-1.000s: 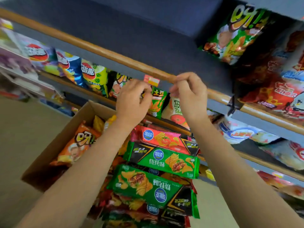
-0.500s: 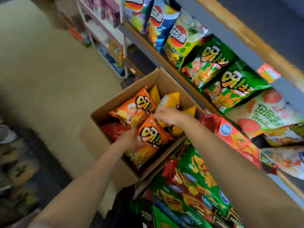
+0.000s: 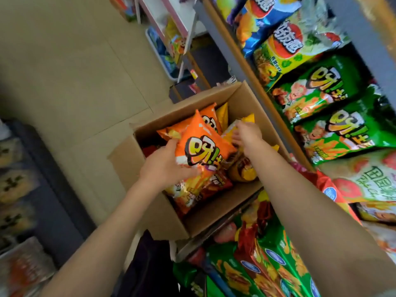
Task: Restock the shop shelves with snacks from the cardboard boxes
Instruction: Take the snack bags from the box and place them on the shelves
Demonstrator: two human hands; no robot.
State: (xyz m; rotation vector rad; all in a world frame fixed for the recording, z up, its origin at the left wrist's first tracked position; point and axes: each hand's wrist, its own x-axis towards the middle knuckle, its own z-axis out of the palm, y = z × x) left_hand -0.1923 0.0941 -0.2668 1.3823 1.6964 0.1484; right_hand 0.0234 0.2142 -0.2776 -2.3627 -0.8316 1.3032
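Snacks are coming out of the cardboard box (image 3: 137, 159), so this looks like the picking step of the restock. The person's left hand (image 3: 166, 166) grips an orange chip bag (image 3: 199, 146) by its lower left side, thumb up along the edge, and the bag sits tilted on top of the pile inside the box. Just to the right of it, the right hand (image 3: 246, 133) reaches deeper into the box with fingers curled onto a yellow bag (image 3: 246, 120); it looks like a grasp, though the fingertips are partly hidden behind the orange bag. More orange and red bags lie under and in front of both hands. The shelves (image 3: 255, 86) run along the right of the right arm, with green chip bags (image 3: 321, 97) lined up there. Next move is probably lifting both bags clear of the box and swinging them right to a shelf slot with matching stock, without crushing the puffy bags.
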